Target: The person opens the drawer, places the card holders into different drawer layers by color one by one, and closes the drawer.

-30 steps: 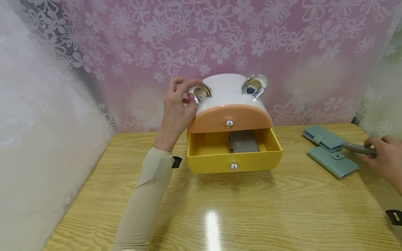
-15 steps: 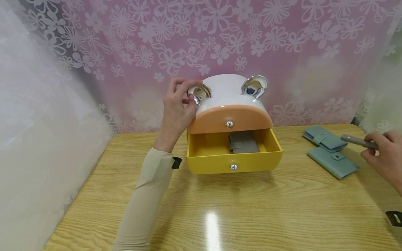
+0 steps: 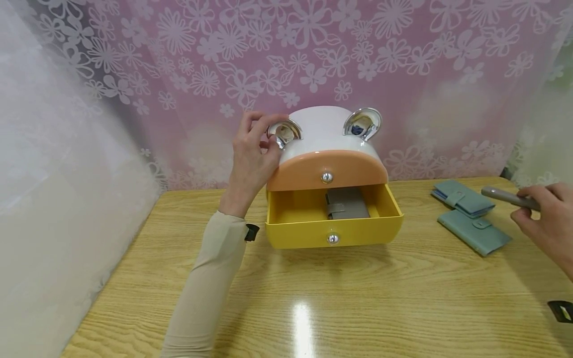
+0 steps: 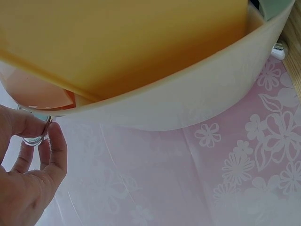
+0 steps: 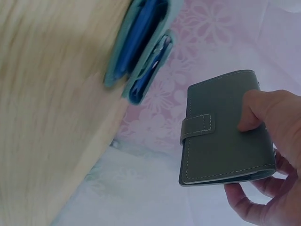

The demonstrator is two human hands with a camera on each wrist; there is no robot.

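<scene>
My left hand [image 3: 254, 159] pinches the silvery left ear [image 3: 286, 131] of a bear-shaped storage box with a white top [image 3: 323, 124]. The box's yellow lower drawer [image 3: 333, 233] is pulled out, and a grey card wallet [image 3: 348, 203] lies inside. Above it the orange drawer [image 3: 329, 166] is closed. At the right, my right hand [image 3: 548, 219] holds a grey card wallet [image 5: 221, 132] with a snap strap, thumb on one cover and fingers on the other. It is raised off the table, beside two green wallets.
One green wallet [image 3: 463, 196] partly overlaps another green wallet [image 3: 474, 231] on the wooden table [image 3: 358, 298]. A floral curtain [image 3: 313, 59] hangs behind the box. The box's other silvery ear [image 3: 363, 123] sticks out at its right.
My right hand has lifted the grey wallet up from the green wallets and tipped it, then shifted it slightly left. My left hand keeps its grip on the ear.
</scene>
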